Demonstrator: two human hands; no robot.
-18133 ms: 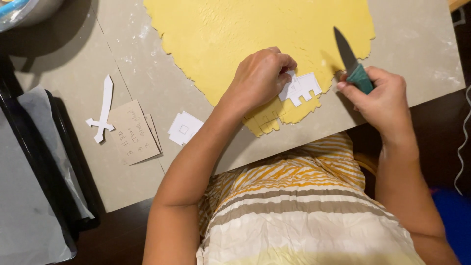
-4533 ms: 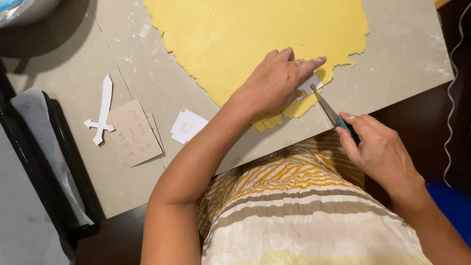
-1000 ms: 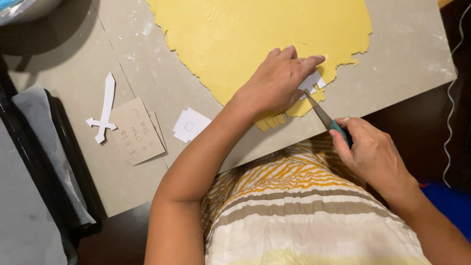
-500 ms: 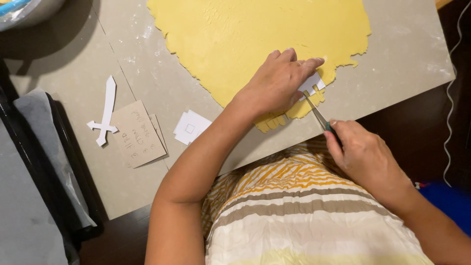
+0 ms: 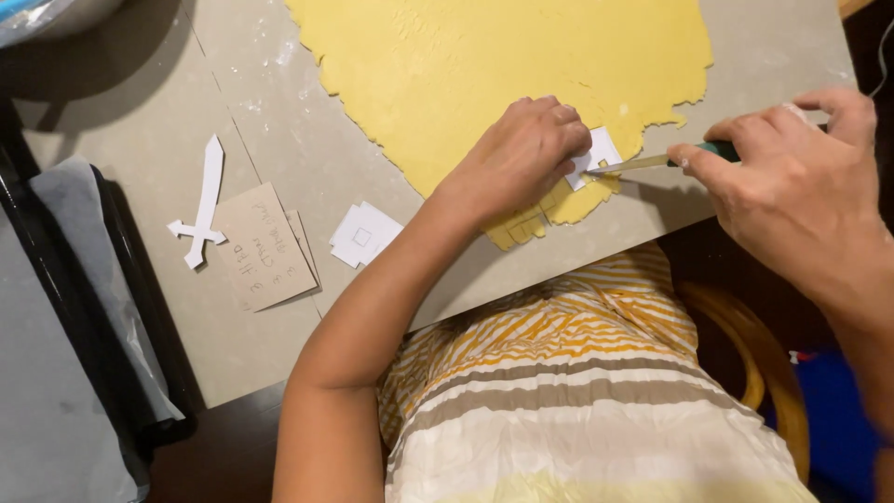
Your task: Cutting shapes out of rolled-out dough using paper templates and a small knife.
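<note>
A large sheet of rolled yellow dough (image 5: 503,65) lies on the grey work surface (image 5: 270,121). My left hand (image 5: 521,158) presses flat on a white paper template (image 5: 596,154) at the dough's near edge. My right hand (image 5: 792,186) grips a green-handled knife (image 5: 652,163), whose blade lies nearly level and points left, with its tip at the template's right edge. Cut lines show in the dough beneath my left palm.
A white sword-shaped paper cutout (image 5: 203,200), a brown card with handwriting (image 5: 263,247) and a white square cutout (image 5: 365,235) lie left of my arm. A dark tray lined with grey paper (image 5: 84,307) sits at the far left. The table's near edge runs just below the dough.
My right hand has swung out to the right and up, so the knife now lies almost level against the template instead of angling up from below. My left hand stays on the template.
</note>
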